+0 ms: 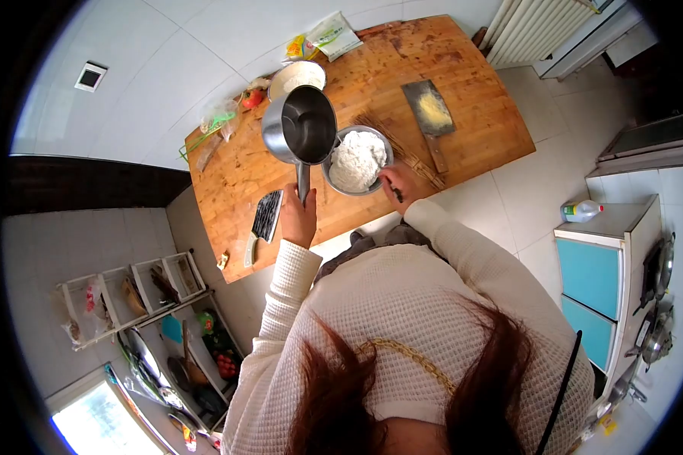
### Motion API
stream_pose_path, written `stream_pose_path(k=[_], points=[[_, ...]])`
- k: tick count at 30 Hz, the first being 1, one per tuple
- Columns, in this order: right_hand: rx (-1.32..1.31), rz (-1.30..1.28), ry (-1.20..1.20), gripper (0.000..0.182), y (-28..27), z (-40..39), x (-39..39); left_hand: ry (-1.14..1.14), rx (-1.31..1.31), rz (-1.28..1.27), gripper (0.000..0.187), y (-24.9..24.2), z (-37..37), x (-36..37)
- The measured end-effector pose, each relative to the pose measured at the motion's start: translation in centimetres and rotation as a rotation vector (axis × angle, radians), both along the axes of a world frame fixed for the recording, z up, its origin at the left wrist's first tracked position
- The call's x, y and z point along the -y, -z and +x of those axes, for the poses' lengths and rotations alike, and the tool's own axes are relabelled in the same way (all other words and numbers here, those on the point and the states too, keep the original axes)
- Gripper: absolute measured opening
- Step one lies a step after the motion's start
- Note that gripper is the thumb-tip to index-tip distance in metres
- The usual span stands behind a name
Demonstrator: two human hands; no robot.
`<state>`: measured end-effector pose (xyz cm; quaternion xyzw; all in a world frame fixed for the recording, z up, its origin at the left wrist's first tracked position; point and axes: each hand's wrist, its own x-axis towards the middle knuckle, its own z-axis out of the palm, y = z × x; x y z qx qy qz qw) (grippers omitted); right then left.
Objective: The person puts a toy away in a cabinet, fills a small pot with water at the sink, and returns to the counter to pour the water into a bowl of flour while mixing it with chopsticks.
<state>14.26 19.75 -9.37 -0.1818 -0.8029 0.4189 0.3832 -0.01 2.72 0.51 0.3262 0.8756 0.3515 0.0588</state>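
My left hand (299, 218) is wrapped round the handle of a metal water ladle (277, 135). The ladle is tilted beside a metal bowl (340, 184), its dark inside facing me. White flour (359, 159), heaped and clumpy, fills much of that bowl. At the bowl's near right rim, my right hand (403, 186) is closed; a short dark end sticks out below its fingers, too little to tell what it is. A cleaver (267, 216) with a dark patterned blade lies on the wooden table (311, 227), just left of my left hand.
Another cleaver (430, 114) with yellow bits on its blade lies right of the bowl, near a bundle of thin sticks (406, 155). Behind the ladle stand a light bowl (297, 74), a tomato (252, 98) and food bags (334, 38). A shelf rack (140, 292) stands left.
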Motion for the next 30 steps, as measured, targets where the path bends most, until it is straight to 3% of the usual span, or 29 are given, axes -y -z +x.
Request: stream_pose_path(k=[6, 9, 10, 13, 15, 17, 21, 22, 23, 26, 30], points=[[-0.023, -0.075, -0.384, 0.013, 0.1, -2.3, 2.6, -0.018, 0.029, 0.008, 0.026, -0.7, 0.4, 0.4], [-0.089, -0.035, -0.23, 0.012, 2.0, -2.3, 0.6, -0.035, 0.058, 0.006, 0.027, -0.6, 0.6, 0.9], [0.041, -0.091, -0.157, 0.012, 1.0, -1.8, 0.0, -0.02, 0.021, 0.022, 0.028, -0.5, 0.6, 1.0], [0.041, 0.001, -0.035, 0.013, -0.1, -1.5, -1.0, -0.019, -0.012, 0.056, 0.028, -0.7, 0.9, 1.3], [0.055, -0.002, -0.075, 0.015, 0.9, -1.6, -1.0, -0.029, -0.009, 0.076, 0.028, -0.7, 1.0, 1.4], [-0.02, -0.032, -0.294, 0.016, 1.4, -1.9, 0.1, -0.033, 0.017, 0.054, 0.027, -0.7, 1.1, 1.7], [0.04, -0.126, -0.399, 0.014, 0.6, -2.5, 2.0, -0.044, 0.02, 0.053, 0.026, -1.3, 1.5, 2.1], [-0.106, 0.02, -0.361, 0.012, 0.9, -3.0, 1.2, -0.051, 0.061, 0.035, 0.026, -1.6, 1.7, 2.1], [-0.106, 0.019, -0.363, 0.012, 1.2, -3.1, 0.1, -0.059, 0.1, 0.017, 0.025, -1.9, 1.8, 2.1], [-0.012, 0.013, -0.054, 0.014, -0.1, -2.6, -1.7, -0.076, 0.126, -0.007, 0.025, -2.2, 2.2, 2.5], [0.101, -0.01, -0.306, 0.02, 1.4, -0.7, -1.4, -0.093, 0.152, 0.013, 0.024, -1.5, 2.5, 3.1]])
